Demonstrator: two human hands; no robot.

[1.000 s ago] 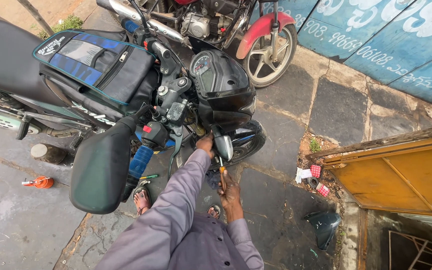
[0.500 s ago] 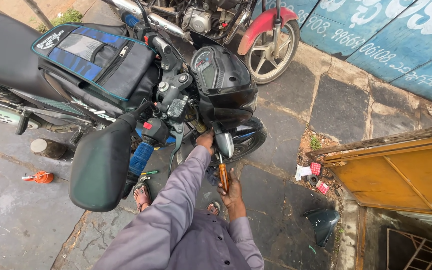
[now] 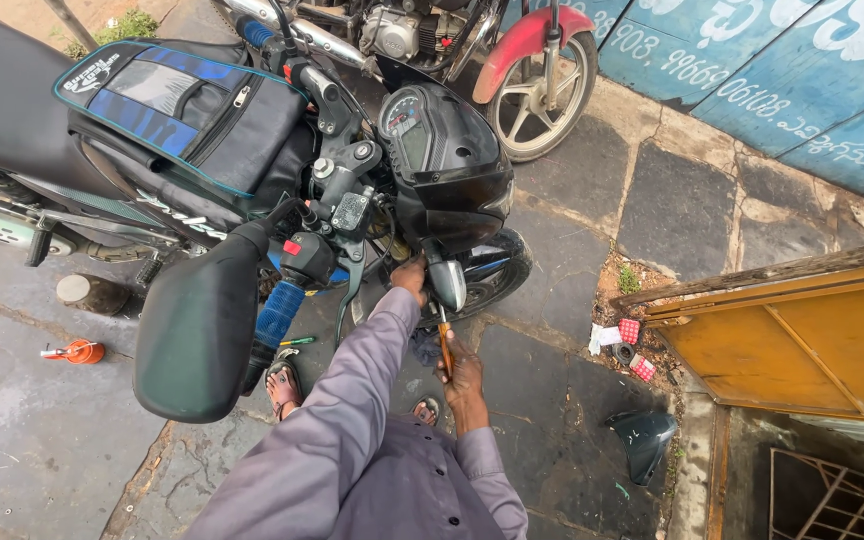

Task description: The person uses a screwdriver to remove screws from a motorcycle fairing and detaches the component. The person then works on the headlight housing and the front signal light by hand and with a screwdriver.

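Right now my left hand (image 3: 412, 276) reaches up under the black motorcycle headlight cowl (image 3: 452, 190), gripping something I cannot make out, while my right hand (image 3: 462, 365) is clenched around an orange-handled screwdriver (image 3: 445, 345) pointing up beside the front wheel (image 3: 497, 275).

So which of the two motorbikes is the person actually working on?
The black motorbike nearest the camera. Both hands reach under its headlight; the red-mudguard motorbike stands untouched behind.
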